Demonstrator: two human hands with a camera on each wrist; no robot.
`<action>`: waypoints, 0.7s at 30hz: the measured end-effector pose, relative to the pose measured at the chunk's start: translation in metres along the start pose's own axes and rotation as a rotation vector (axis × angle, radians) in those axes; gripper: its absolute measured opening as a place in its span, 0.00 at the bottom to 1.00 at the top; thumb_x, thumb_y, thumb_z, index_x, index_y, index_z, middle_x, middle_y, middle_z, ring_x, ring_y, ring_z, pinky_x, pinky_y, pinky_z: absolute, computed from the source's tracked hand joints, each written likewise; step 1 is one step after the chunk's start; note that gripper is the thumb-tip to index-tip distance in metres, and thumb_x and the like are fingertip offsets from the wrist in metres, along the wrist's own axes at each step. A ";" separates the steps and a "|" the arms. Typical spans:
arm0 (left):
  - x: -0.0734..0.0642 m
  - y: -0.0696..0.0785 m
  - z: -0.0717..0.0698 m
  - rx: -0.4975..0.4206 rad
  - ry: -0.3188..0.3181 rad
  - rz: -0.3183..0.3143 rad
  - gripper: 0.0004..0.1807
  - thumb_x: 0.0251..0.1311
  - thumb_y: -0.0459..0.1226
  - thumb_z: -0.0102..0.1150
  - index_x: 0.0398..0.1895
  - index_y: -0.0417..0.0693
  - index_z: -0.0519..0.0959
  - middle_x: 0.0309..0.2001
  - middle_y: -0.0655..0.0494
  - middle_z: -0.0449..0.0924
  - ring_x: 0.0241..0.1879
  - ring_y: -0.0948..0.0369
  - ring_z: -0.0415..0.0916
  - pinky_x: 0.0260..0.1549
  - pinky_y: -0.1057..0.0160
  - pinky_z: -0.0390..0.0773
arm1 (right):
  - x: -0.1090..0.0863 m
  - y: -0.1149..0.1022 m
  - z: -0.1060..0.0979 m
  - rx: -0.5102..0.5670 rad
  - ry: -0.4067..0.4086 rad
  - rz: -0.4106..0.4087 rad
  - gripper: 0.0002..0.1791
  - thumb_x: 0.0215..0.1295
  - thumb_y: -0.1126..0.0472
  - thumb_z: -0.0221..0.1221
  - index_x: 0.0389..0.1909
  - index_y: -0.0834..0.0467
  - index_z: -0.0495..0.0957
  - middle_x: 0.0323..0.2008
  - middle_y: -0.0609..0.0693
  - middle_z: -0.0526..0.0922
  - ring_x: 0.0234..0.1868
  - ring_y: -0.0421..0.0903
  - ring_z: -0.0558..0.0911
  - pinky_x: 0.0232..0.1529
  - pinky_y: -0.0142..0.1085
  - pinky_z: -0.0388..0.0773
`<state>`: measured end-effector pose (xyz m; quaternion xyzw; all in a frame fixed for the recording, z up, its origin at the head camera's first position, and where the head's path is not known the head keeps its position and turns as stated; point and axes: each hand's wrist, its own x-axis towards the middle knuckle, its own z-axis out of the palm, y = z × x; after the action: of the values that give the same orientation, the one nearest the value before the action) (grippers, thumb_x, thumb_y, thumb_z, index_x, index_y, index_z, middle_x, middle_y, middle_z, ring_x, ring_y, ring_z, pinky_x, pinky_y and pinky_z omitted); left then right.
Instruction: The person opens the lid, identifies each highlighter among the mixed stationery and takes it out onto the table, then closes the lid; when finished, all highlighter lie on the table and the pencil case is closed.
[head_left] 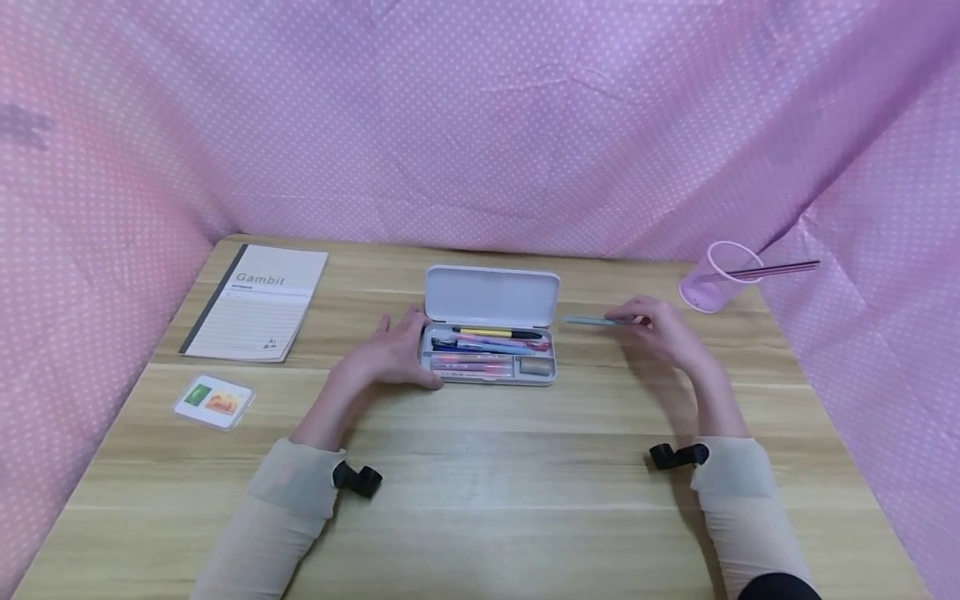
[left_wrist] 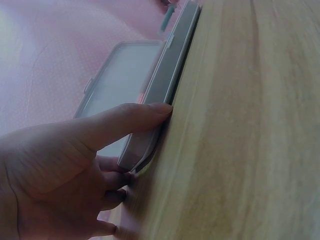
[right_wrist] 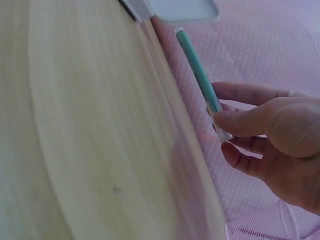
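A white pencil case (head_left: 491,297) lies in the middle of the table with its lid raised. My left hand (head_left: 390,352) grips its left end, the thumb along the front wall and the other fingers round the side. Inside the case are several pens, among them a yellow-and-black pen (head_left: 491,332), and a greyish block (head_left: 535,366) in the front right compartment. To the right of the case, my right hand (head_left: 660,330) pinches a teal pen (right_wrist: 196,65) between thumb and fingers. The pen is above the table, its free end pointing left toward the case.
A notebook (head_left: 258,304) lies at the back left, with a small white card (head_left: 215,402) bearing two pictures in front of it. At the back right a pink cup (head_left: 705,287) leans, with thin dark sticks (head_left: 780,269) poking out. Pink dotted cloth (head_left: 480,150) hangs around the table.
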<state>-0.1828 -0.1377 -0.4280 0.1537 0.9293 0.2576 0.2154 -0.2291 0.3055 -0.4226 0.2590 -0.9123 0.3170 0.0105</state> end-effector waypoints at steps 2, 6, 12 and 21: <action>0.000 0.000 0.000 -0.001 0.003 -0.001 0.54 0.47 0.54 0.75 0.72 0.40 0.56 0.83 0.33 0.41 0.83 0.40 0.45 0.82 0.38 0.30 | 0.000 0.005 0.000 -0.015 -0.003 0.009 0.16 0.60 0.76 0.66 0.48 0.63 0.87 0.42 0.59 0.89 0.40 0.40 0.83 0.40 0.27 0.82; 0.000 -0.001 0.001 0.003 0.003 -0.007 0.55 0.47 0.54 0.75 0.72 0.41 0.56 0.83 0.33 0.39 0.83 0.41 0.44 0.83 0.39 0.30 | 0.001 0.011 0.000 -0.030 -0.025 0.030 0.16 0.61 0.75 0.66 0.49 0.62 0.87 0.42 0.58 0.90 0.41 0.45 0.84 0.43 0.31 0.84; 0.001 -0.001 0.001 0.005 -0.005 -0.012 0.55 0.48 0.54 0.75 0.72 0.41 0.56 0.83 0.33 0.38 0.83 0.41 0.42 0.83 0.38 0.30 | 0.001 0.017 0.000 -0.071 -0.054 0.059 0.15 0.62 0.75 0.65 0.49 0.61 0.87 0.43 0.58 0.90 0.40 0.43 0.84 0.44 0.31 0.83; 0.001 -0.001 0.001 0.000 -0.005 -0.013 0.54 0.48 0.54 0.75 0.72 0.42 0.56 0.83 0.33 0.37 0.84 0.41 0.39 0.83 0.39 0.30 | 0.002 0.022 0.002 -0.077 -0.073 0.078 0.15 0.63 0.75 0.64 0.49 0.61 0.87 0.42 0.58 0.89 0.41 0.45 0.84 0.44 0.24 0.80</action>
<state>-0.1836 -0.1376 -0.4303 0.1482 0.9297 0.2559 0.2195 -0.2411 0.3180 -0.4360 0.2342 -0.9329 0.2723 -0.0250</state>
